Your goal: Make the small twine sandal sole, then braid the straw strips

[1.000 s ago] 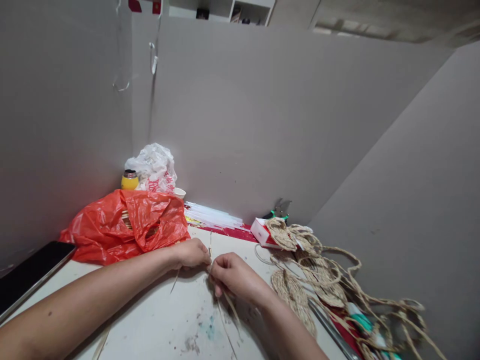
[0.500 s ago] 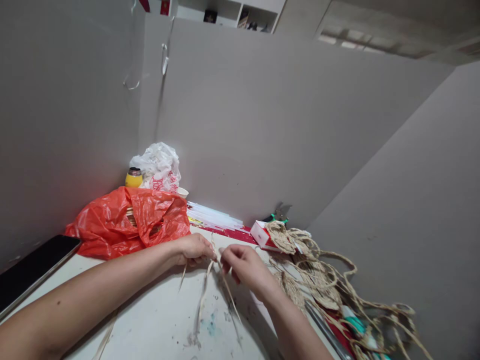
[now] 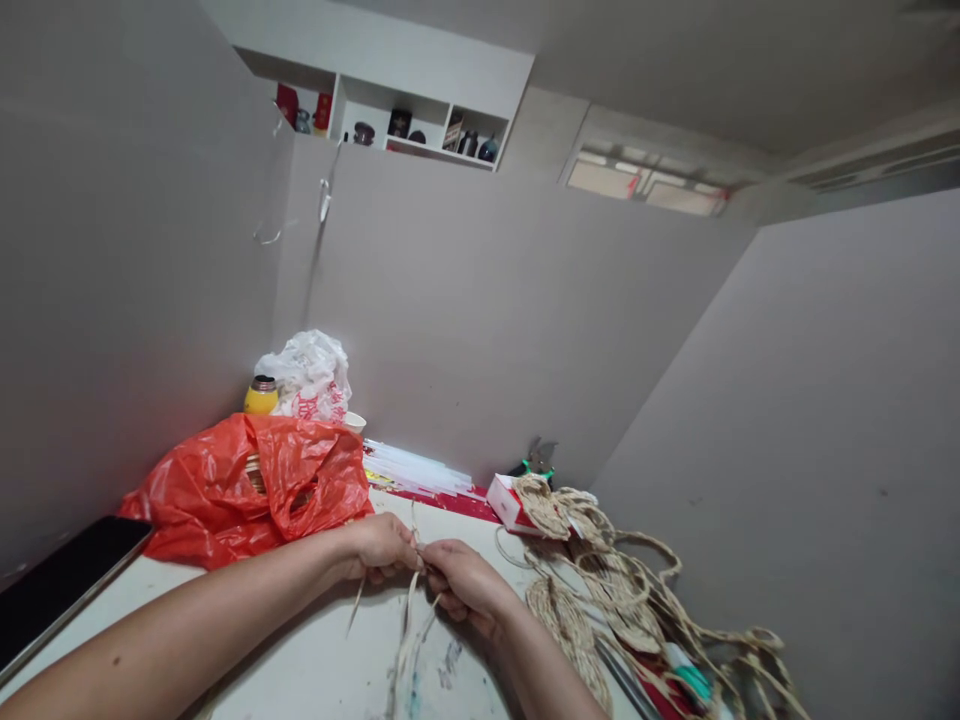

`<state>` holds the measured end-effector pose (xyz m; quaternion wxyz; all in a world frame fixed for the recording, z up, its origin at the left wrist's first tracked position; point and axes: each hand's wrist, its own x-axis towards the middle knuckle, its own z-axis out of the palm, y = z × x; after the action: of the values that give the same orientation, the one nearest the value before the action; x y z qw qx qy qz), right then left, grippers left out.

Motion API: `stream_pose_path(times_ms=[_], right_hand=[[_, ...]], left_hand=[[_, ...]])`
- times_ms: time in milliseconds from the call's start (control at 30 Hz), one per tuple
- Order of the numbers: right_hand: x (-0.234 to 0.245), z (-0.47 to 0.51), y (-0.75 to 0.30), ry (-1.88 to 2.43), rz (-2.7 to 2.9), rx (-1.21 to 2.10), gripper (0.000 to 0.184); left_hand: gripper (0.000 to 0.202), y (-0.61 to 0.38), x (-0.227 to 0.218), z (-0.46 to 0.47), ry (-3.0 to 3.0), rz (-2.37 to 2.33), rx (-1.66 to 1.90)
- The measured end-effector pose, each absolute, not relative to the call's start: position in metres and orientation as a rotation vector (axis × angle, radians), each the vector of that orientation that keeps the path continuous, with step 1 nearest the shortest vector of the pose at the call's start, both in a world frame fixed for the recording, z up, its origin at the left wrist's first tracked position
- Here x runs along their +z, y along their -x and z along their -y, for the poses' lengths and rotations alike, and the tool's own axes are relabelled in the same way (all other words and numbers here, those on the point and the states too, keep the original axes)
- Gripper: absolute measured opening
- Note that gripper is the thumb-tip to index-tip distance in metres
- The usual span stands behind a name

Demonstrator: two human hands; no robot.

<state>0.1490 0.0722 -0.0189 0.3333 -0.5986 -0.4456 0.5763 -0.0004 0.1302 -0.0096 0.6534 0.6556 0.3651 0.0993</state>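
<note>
Pale, flat plant-fibre strands (image 3: 406,634) hang from between my two hands over the white table (image 3: 315,655). My left hand (image 3: 386,546) pinches the strands near their upper end, where a short tip sticks up past the fingers. Close against it, my right hand (image 3: 463,585) has thumb and fingers closed on the strands at the same spot. The exact crossing of the strands is hidden by the fingertips. Bundles of braided straw cord (image 3: 566,620) lie to the right of my right hand.
An orange plastic bag (image 3: 217,490) and a dark phone (image 3: 71,590) lie at left. Behind are a yellow jar (image 3: 261,396), a white plastic bag (image 3: 315,370), translucent sticks (image 3: 420,468), a small box (image 3: 504,500) and green-handled pruning shears (image 3: 538,462). Grey partitions (image 3: 450,290) enclose the table.
My right hand has moved in against my left, its fingers now closed at the strands. The camera has tilted upward, showing more of the shelf and ceiling.
</note>
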Motion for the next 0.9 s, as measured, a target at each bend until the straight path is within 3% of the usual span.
stream_pose_path(times_ms=[400,667,900], right_hand=[[-0.021,-0.074,-0.155,1.487,1.119,1.634,0.021],[-0.024,-0.074,-0.159,1.424,1.059,1.709,0.028],[-0.027,-0.074,-0.163,1.404,1.036,1.747,0.031]], left_hand=[[0.025,0.006,0.002,-0.136,-1.687,-0.825,0.129],[0.012,0.015,0.046,-0.144,-2.015,-0.878,-0.062],[0.017,0.055,0.098,-0.126,-2.212,-1.053,-0.151]])
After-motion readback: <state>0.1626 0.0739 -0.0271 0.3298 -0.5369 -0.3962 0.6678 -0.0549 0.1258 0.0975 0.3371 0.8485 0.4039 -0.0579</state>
